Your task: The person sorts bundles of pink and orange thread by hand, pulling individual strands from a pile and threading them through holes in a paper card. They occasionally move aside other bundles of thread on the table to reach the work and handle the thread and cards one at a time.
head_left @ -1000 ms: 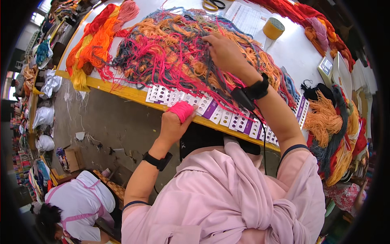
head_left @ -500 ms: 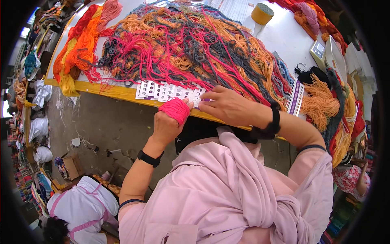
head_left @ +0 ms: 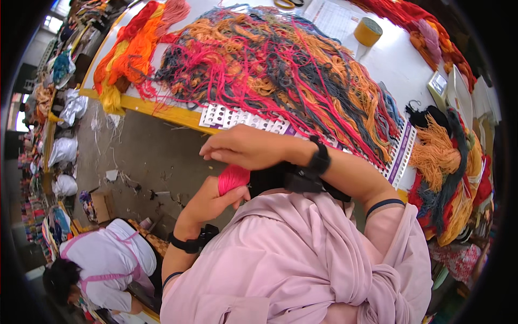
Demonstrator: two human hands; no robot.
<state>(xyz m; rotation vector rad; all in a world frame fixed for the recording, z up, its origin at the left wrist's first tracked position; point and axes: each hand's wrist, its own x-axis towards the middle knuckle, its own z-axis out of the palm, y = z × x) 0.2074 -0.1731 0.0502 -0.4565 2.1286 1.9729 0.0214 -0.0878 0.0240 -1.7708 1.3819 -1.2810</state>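
Bright pink yarn [head_left: 233, 180] is wound into a thick bundle in my left hand [head_left: 209, 200], whose fingers are closed around it. My right hand [head_left: 245, 147] passes just above the bundle, its fingers pressed together and pointing left. Whatever those fingers hold, if anything, is hidden. Behind the hands, a large tangled heap of pink, orange and dark grey yarn [head_left: 264, 70] covers the table's middle. Pink strands hang over white punched cards [head_left: 243, 117] lying along the table's near edge.
The table's yellow edge [head_left: 156, 108] runs in front of me. Red, orange and yellow skeins [head_left: 135, 56] hang at its left; more skeins [head_left: 437, 151] lie at right. A yellow-sided roll [head_left: 368, 32] stands far back. A person in white [head_left: 108, 259] bends at lower left.
My right hand has swept left and toward me from the card edge, now above the pink bundle. My left hand has drawn nearer my body and tilted. The view has shifted slightly.
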